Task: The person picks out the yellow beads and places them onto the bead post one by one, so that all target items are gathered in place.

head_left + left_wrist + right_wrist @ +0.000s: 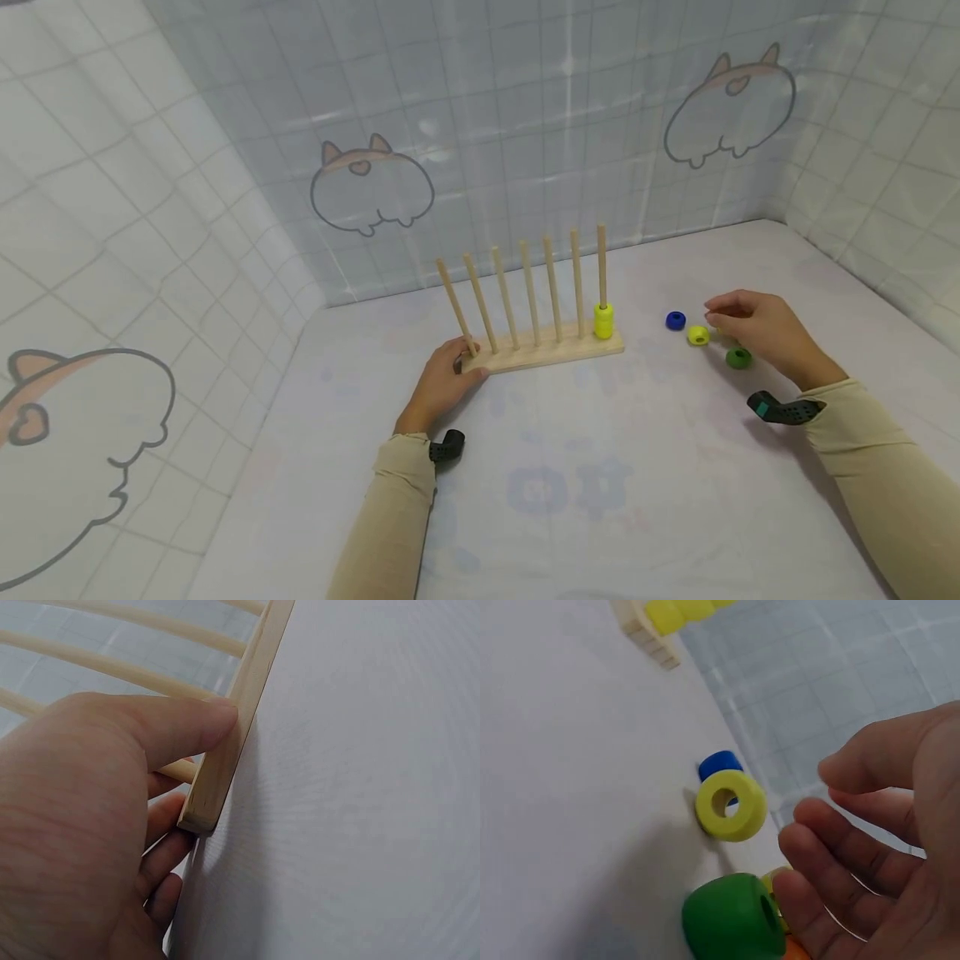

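Observation:
A wooden peg rack [540, 358] with a row of upright dowels stands on the table; yellow beads [603, 323] are stacked on its rightmost dowel. My left hand [440, 385] grips the rack's left end, thumb on the front edge and fingers behind. Over loose beads at the right hovers my right hand [768, 329], fingers loosely bent with nothing between them in the right wrist view. Nearest it are a yellow bead [750, 817], a green bead [724, 919] and a blue bead [718, 763]. Another yellow bead [776, 876] and an orange bead [795, 949] are partly hidden by its fingers.
A pale cloth with faint prints covers the table [540, 533]. Behind the rack rises a tiled-pattern sheet [510, 167] with cartoon animal drawings, and similar sheets close off the left and right sides.

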The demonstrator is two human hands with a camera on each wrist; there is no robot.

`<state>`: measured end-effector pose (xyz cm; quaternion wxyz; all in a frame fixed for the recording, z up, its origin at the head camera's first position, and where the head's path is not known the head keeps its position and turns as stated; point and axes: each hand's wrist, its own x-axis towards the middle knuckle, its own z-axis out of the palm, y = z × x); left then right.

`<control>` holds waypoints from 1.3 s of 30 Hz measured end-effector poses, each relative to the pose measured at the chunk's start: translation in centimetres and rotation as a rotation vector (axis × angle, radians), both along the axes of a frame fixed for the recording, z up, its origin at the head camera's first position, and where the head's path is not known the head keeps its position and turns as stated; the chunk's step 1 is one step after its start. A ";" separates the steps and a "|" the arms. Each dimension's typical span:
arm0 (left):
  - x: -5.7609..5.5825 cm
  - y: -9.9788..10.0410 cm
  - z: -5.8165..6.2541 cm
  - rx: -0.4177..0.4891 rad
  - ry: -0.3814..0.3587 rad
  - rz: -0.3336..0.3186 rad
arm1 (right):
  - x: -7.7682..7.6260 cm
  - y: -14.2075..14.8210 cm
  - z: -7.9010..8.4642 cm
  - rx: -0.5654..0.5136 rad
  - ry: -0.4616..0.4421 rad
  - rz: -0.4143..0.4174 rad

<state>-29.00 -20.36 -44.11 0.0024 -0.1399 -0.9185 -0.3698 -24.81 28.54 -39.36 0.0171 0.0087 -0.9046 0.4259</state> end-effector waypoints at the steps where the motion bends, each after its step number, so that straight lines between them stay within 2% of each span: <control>1: 0.0 0.0 0.0 0.001 0.001 -0.002 | 0.0 -0.1 -0.1 0.036 0.012 0.003; 4: -0.1 0.0 0.1 -0.003 -0.002 -0.003 | -0.1 -0.4 -0.3 0.113 0.037 0.020; 13: 0.0 0.1 0.1 -0.013 -0.013 0.013 | 0.0 -0.9 -0.8 0.225 0.156 0.063; 27: -0.1 -0.1 -0.2 -0.013 -0.009 0.009 | -0.4 -1.5 -1.1 0.316 0.138 0.126; 35: -0.1 -0.1 -0.1 -0.011 -0.009 0.010 | -0.2 -1.7 -1.5 0.395 0.248 0.165; 39: 0.0 -0.1 0.0 -0.010 -0.013 0.008 | -0.1 -1.9 -1.5 0.420 0.262 0.170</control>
